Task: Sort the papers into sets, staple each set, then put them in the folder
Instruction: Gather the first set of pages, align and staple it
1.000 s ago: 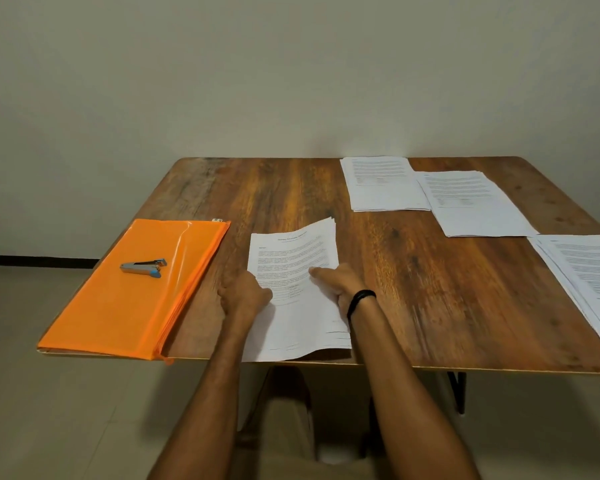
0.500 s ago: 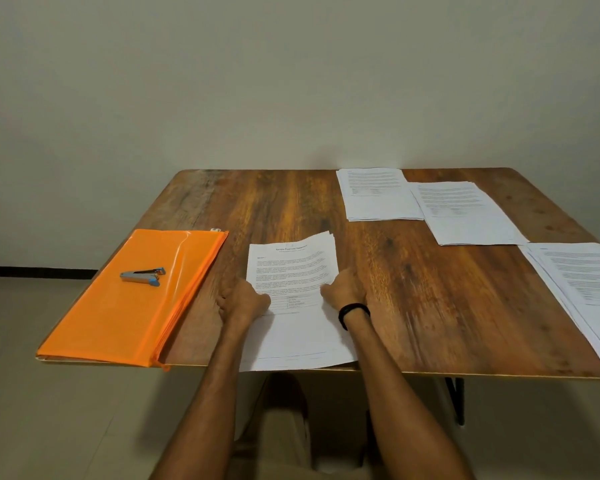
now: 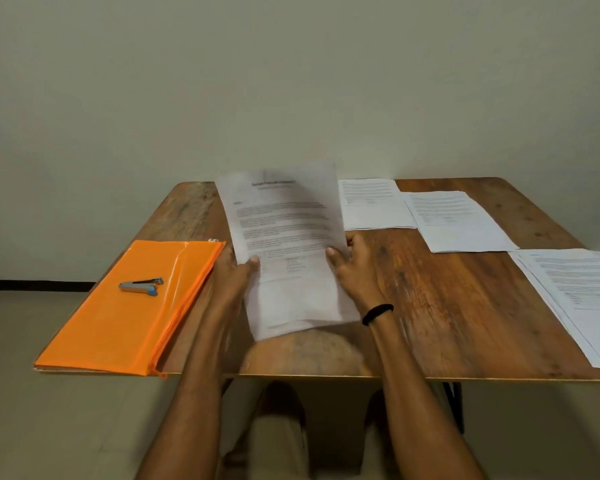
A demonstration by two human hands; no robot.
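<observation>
Above the near edge of the table point(image 3: 430, 306): held set of papers point(image 3: 288, 251), raised and tilted toward the head, lower edge clear of the wood, blurred by motion.
Change: half a second ago flat on the wood under both hands; now lifted free as one bundle.
Meaning for the task: probably squaring up one set before stapling; stapling and filing not yet done.
Left hand point(image 3: 232, 275): curled round the bundle's left edge, thumb on the front face, fingers hidden behind.
Right hand point(image 3: 352, 271): gripping the right edge likewise, thumb in front; black wristband point(image 3: 377, 314) at the wrist.
Other papers: far pile point(image 3: 374, 204) and neighbouring pile point(image 3: 458, 221) side by side at the back, touching or slightly overlapping; fanned right-edge pile point(image 3: 579, 299); cannot tell whether stapled.
Folder point(image 3: 118, 317): orange, glossy plastic, zip along one long side, flat on the left corner.
Stapler point(image 3: 142, 286): small, grey metal with blue ends, lying on the folder, untouched.
Paper: thin, white, printed, limp; likely to bow and slide unless tapped even.
Table surface: dark worn wood grain, matte, rounded corners.
</observation>
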